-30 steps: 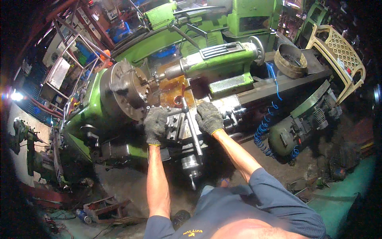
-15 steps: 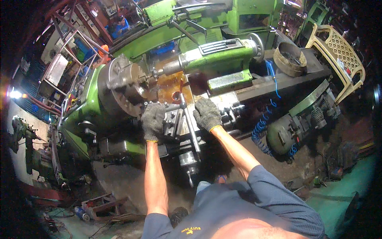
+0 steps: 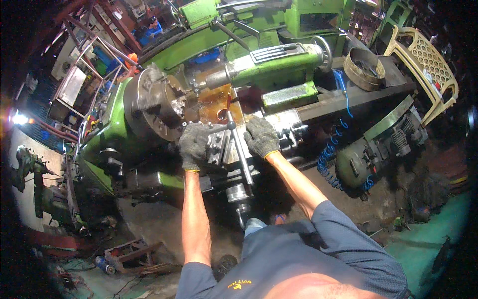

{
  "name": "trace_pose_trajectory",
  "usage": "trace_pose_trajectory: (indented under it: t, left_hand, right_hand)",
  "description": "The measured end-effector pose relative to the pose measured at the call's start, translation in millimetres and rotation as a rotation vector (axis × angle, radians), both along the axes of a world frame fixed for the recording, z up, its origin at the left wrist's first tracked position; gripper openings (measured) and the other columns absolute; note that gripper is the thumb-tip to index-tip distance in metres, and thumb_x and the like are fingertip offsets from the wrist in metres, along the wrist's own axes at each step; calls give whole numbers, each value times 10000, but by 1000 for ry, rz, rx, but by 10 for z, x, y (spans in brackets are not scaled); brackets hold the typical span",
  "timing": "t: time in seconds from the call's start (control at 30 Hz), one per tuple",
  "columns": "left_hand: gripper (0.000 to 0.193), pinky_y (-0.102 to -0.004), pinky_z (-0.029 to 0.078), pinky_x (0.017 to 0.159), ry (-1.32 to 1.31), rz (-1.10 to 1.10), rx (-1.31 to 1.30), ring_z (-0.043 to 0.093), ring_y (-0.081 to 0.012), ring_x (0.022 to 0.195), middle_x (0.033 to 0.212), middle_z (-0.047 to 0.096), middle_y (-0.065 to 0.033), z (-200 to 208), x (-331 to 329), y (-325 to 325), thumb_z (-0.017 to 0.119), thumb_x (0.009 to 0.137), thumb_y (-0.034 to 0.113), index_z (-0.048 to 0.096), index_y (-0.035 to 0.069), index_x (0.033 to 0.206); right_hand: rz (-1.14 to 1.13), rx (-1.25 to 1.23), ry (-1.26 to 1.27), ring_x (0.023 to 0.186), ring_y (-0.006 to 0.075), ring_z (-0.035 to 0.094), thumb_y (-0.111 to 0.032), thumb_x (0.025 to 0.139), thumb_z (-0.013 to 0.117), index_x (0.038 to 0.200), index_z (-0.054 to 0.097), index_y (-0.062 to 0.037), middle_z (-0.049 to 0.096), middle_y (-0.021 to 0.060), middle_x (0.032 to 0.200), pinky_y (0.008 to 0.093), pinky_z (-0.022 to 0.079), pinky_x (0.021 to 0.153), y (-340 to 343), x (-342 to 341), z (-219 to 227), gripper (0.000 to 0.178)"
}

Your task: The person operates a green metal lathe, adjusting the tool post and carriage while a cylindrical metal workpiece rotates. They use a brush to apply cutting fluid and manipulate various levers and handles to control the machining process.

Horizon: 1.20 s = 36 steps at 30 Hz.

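Note:
I stand over a green metal lathe. My left hand (image 3: 195, 146), in a grey knit glove, is closed over the left side of the tool post (image 3: 219, 144); its fingertips are partly hidden. Beside the tool post, my right hand (image 3: 261, 136), gloved alike, lies with fingers stretched out on the carriage (image 3: 288, 119). Between both hands a long steel lever (image 3: 241, 154) slants down toward me from the tool post. Left of it is the big round chuck (image 3: 154, 103), its edge blurred. The tailstock (image 3: 274, 65) points at the chuck from the right.
A crank handle (image 3: 240, 199) sticks out below the carriage toward me. At the right, a round metal tin (image 3: 363, 71) sits on the lathe bed, near a beige plastic chair (image 3: 428, 70). A blue coiled hose (image 3: 326, 162) hangs by a green compressor tank (image 3: 351, 169). Another green machine (image 3: 318, 20) stands behind.
The chuck has turned, its jaws now in another position. My hands keep almost the same places on the lathe; the view has shifted slightly.

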<state>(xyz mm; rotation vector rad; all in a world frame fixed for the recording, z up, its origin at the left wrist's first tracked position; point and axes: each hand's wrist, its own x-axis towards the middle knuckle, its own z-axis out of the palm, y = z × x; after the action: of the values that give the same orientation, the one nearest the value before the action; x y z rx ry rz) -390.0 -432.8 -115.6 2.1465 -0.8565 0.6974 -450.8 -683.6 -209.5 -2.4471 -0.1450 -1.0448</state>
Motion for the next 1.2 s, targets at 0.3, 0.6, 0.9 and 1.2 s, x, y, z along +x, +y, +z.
trace_pose_trajectory:
  t: [0.3, 0.6, 0.9, 1.2]
  left_hand:
    - [273, -486, 504, 913, -30, -19, 61, 639, -417, 972, 974, 676, -178, -66, 63, 63, 540, 950, 269, 689, 41, 925]
    - [230, -480, 513, 944, -98, -7, 56, 665, -418, 1005, 1006, 715, -192, -139, 92, 120, 600, 926, 228, 738, 48, 963]
    - [163, -482, 521, 832, -93, -42, 1, 661, -394, 916, 918, 706, -165, -12, 38, 26, 652, 906, 211, 745, 77, 902]
    - [177, -510, 501, 780, -32, -33, -59, 646, -378, 845, 844, 674, -147, 57, -10, -18, 667, 896, 254, 736, 99, 844]
  right_hand:
    - [1, 4, 82, 1160, 404, 594, -282, 893, 645, 1037, 675, -43, 668, 195, 1170, 504, 459, 1031, 8, -28, 63, 280]
    - [-24, -11, 219, 1246, 377, 595, -304, 899, 661, 1185, 698, -39, 672, 198, 1287, 479, 429, 1118, 64, -48, 46, 391]
    - [-4, -41, 173, 1100, 393, 626, -264, 884, 665, 1053, 674, -55, 683, 175, 1151, 496, 492, 982, 96, -46, 170, 269]
    - [-103, -86, 280, 1135, 389, 620, -239, 877, 670, 1173, 698, -103, 673, 175, 1182, 484, 486, 1018, 188, -71, 215, 327]
